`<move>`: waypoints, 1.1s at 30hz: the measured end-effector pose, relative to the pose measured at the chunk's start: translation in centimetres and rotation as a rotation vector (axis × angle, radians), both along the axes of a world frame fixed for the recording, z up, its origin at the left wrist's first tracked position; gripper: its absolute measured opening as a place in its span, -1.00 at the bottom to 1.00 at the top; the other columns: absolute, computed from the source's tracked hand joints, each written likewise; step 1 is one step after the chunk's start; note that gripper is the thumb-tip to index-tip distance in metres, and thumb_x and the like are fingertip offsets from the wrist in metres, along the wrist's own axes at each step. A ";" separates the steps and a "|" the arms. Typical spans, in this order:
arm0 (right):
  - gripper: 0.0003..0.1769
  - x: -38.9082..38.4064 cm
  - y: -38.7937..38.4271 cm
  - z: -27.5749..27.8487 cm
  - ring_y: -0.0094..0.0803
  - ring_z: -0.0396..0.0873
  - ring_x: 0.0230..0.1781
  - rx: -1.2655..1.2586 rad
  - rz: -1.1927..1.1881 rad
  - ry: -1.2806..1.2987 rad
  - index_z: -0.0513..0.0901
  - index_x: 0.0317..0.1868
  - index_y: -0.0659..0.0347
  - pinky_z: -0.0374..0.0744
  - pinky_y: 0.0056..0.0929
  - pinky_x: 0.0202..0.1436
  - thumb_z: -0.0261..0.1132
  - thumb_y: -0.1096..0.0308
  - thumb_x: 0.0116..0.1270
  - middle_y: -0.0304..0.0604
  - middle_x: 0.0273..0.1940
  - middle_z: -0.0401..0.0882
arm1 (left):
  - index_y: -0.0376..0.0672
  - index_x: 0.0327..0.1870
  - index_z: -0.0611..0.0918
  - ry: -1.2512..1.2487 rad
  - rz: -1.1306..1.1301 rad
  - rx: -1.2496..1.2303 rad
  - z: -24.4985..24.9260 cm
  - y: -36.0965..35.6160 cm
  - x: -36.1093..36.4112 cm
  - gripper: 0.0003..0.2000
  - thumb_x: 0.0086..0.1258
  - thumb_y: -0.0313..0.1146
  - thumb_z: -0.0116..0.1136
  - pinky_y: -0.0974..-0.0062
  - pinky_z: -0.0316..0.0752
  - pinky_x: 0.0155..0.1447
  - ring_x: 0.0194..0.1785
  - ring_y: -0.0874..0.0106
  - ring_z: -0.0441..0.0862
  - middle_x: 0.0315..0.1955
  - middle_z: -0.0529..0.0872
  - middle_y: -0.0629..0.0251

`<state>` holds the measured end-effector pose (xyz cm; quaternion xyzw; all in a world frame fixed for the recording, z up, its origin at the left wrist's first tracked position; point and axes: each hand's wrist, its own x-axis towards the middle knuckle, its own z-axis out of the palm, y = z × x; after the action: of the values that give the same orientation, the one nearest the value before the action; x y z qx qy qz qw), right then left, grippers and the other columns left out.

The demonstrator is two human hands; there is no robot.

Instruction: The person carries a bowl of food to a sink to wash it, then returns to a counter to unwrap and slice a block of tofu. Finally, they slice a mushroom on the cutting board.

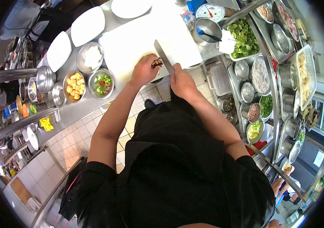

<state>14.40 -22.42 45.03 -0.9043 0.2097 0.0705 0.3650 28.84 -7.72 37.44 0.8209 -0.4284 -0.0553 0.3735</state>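
Steel kitchen bench [113,22] carries a white cutting board [139,38]. At its six o'clock edge my left hand [143,70] pins a dark piece of food [156,62]; my right hand [181,81] grips the knife [163,57], mid-slice. I judge the next cut wants my fingertips tucked back.

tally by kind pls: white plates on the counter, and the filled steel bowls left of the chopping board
white plates: 3
filled steel bowls, one with white food, one with yellow pieces, one with a green and red mix: 3
total: 6
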 end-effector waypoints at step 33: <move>-0.72 4.8 -0.9 -1.2 0.23 0.73 -0.07 -0.234 0.194 0.227 0.39 0.13 0.39 0.68 0.08 0.02 0.04 0.48 0.47 0.33 -0.16 0.73 | -0.19 -0.01 0.70 -0.165 -0.038 -0.063 -2.8 0.1 0.2 -0.76 0.34 -0.38 0.36 0.22 0.57 0.16 0.02 0.14 0.68 -0.10 0.77 0.19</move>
<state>19.18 -23.29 43.83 -0.9428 0.1682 0.1821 0.2228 29.04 -7.60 34.60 0.8023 -0.4745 0.0191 0.3615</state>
